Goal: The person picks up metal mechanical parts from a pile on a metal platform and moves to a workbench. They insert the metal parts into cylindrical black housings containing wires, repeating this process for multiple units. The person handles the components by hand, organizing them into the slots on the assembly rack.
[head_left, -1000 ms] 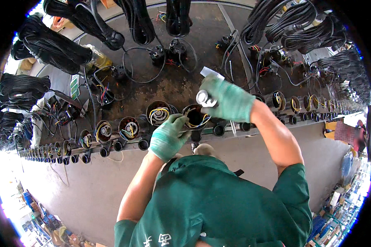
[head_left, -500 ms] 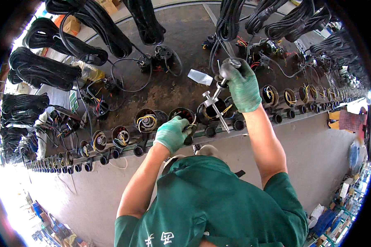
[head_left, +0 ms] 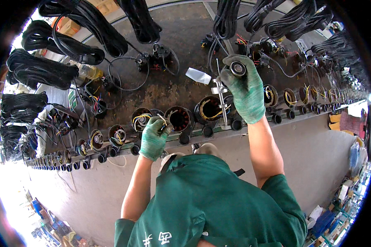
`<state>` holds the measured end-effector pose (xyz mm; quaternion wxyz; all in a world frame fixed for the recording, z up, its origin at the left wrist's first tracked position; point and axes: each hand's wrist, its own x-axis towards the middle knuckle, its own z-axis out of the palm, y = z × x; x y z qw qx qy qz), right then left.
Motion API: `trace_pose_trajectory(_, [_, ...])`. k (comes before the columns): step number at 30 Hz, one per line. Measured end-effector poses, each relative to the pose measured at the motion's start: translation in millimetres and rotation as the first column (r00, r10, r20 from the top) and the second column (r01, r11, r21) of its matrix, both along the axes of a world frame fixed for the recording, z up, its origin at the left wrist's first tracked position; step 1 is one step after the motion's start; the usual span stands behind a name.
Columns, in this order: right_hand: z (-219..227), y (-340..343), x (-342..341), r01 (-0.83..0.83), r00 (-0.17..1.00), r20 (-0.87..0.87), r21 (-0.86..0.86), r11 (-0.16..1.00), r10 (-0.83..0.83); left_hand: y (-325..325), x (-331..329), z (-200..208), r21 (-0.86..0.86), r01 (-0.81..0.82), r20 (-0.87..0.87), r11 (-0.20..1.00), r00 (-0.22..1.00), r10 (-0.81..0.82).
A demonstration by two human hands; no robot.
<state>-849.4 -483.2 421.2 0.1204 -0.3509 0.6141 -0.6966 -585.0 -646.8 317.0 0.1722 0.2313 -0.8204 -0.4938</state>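
One head view shows the dark worktop (head_left: pixel 165 88), which curves from its left end to its right end, with its near edge in front of the person's body. The left hand (head_left: pixel 154 138), in a green glove, is at this near edge, a little left of the middle; its fingertips are together, clamped on thin pale wires (head_left: pixel 164 121). These wires are just at the left rim of an open housing (head_left: pixel 179 119), which stands at the near edge with its mouth toward the person; whether the glove touches the rim, I cannot tell. The right hand (head_left: pixel 244 88) is raised above the worktop, farther in from the near edge, and its fingers are clamped around a round dark part (head_left: pixel 238 68) with a metal ring at its end. Just left of this hand a silver tool (head_left: pixel 219 88) with a crosspiece stands nearly upright, its lower end reaching down to the near edge; whether the hand supports it, I cannot tell. Between the two hands, along the near edge, is a second housing (head_left: pixel 210 108) with yellow wires at its mouth. Behind this row a wide stretch of bare stained surface runs toward the far edge, and on it lies a white piece (head_left: pixel 198 75), near the tool. At the far edge hang black cable coils (head_left: pixel 139 20). Below the near edge, the grey floor (head_left: pixel 231 156) opens on both sides of the person.
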Motion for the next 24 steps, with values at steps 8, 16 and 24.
trace_pose_trajectory(8, [39, -16, 32, -0.124, 0.975, 0.168, -0.127, 0.984, 0.144, 5, -19, 19, 0.204, -0.048, 0.002, 0.978, 0.999, 0.048])
trace_pose_trajectory(16, [62, -52, 85, -0.181, 0.976, 0.102, -0.096, 0.979, 0.191, -19, -32, -16, 0.695, 0.254, -0.336, 0.672, 0.942, -0.008])
trace_pose_trajectory(24, [45, -60, 114, -0.207, 0.973, 0.108, 0.042, 0.977, 0.202, -34, -36, -8, 0.681, 0.429, -0.416, 0.593, 0.894, -0.168])
